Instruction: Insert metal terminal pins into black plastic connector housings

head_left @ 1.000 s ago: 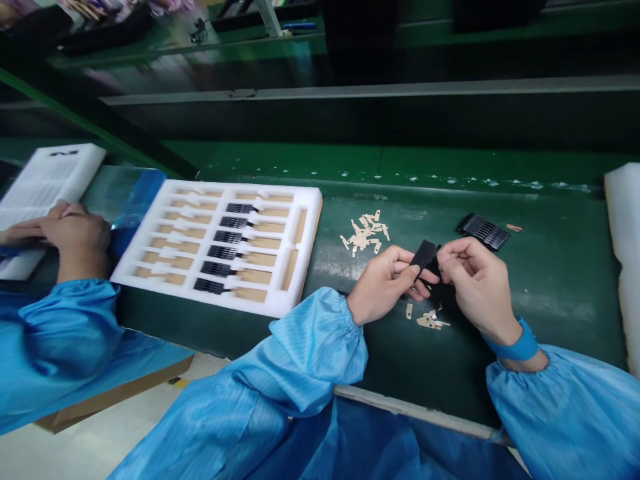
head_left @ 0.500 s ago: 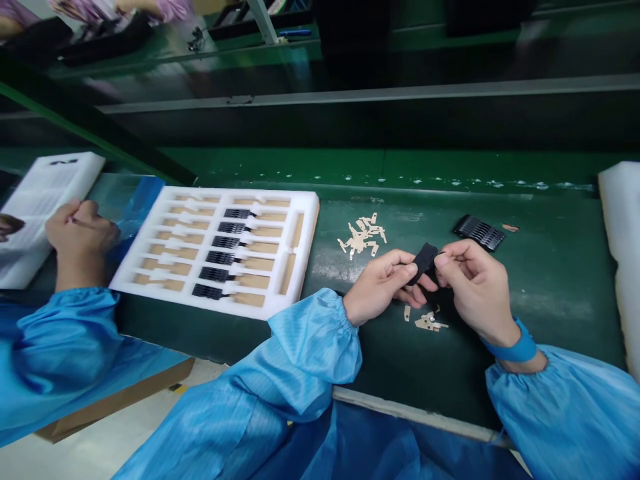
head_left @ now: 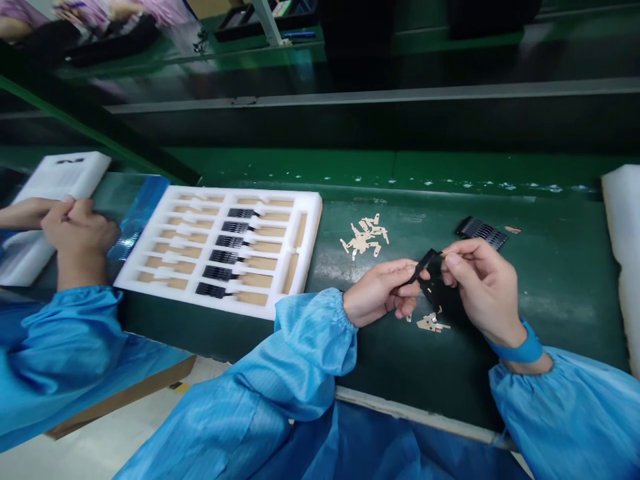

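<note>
My left hand [head_left: 377, 290] grips a small flat black part [head_left: 425, 264] between thumb and fingers, tilted nearly edge-on to me. At its upper right end, my right hand [head_left: 483, 283], with a blue band at the wrist, is closed in a pinch. What lies between those fingertips is too small to make out. Below the hands lies a small group of beige flat pieces [head_left: 431, 324], and a larger pile of beige pieces [head_left: 369, 235] lies beyond my left hand. A black slotted block [head_left: 481, 232] rests just behind my right hand.
To the left stands a white foam tray [head_left: 311, 243] with black comb-like parts in several slots. Beyond it are a co-worker's hands [head_left: 80, 230] by another white foam piece [head_left: 75, 167]. White foam [head_left: 623, 247] borders the right side. A green bar [head_left: 100, 130] slants at the upper left.
My left hand has turned the black part from showing its flat face to nearly edge-on. My right hand stays at its end. At the left, another forearm has come into view by the co-worker's hand.
</note>
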`<control>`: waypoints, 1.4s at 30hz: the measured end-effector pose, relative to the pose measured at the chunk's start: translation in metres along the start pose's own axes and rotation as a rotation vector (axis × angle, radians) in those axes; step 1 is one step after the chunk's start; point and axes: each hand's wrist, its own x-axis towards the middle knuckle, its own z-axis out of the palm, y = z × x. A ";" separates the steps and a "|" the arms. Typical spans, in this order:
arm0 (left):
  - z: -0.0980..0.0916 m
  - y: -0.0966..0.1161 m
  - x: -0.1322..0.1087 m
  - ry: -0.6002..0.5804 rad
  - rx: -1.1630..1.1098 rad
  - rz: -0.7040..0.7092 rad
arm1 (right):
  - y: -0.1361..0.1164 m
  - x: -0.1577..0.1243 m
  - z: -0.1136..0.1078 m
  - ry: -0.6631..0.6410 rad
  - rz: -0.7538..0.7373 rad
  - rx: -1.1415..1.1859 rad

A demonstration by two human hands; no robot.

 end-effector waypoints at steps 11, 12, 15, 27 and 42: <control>0.000 -0.002 0.001 0.004 0.034 0.006 | -0.002 0.001 -0.007 0.049 -0.215 -0.377; 0.001 -0.002 0.001 0.014 0.039 0.012 | -0.003 0.000 -0.008 0.043 -0.237 -0.419; 0.004 0.000 0.000 0.057 0.058 0.026 | -0.004 0.001 -0.008 0.022 -0.304 -0.486; 0.007 0.000 0.000 0.067 0.100 0.003 | -0.001 0.002 -0.005 0.049 -0.308 -0.474; 0.007 0.000 -0.001 0.057 0.078 0.025 | 0.001 -0.001 -0.004 0.094 -0.197 -0.439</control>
